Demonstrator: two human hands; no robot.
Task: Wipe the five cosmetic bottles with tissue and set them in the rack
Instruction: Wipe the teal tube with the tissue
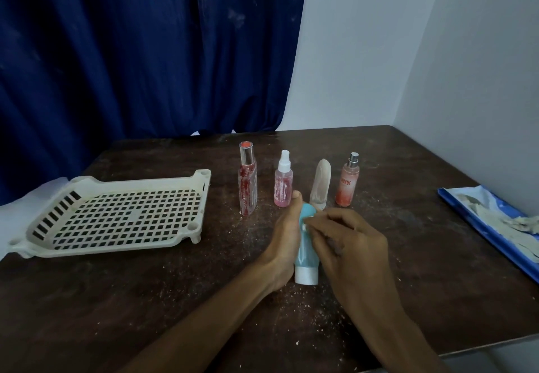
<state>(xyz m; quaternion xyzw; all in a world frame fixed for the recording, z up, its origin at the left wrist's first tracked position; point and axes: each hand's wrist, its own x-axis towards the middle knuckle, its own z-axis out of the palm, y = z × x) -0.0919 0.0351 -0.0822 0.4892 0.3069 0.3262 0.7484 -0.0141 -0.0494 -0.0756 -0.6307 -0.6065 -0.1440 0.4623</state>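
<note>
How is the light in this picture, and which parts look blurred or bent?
Head view: dim, soft indoor light, no hard shadows or glare. The right hand is slightly motion-blurred over the blue bottle; the four standing bottles stay fairly sharp. The wide lens bends the table edges and the rack.

A dark wooden table (145, 299) is seen, strewn with white crumbs (318, 318) toward six o'clock. A blue curtain (140, 51) is hung behind it from nine to twelve o'clock. A white wall (437, 51) is seen from one to three o'clock.
</note>
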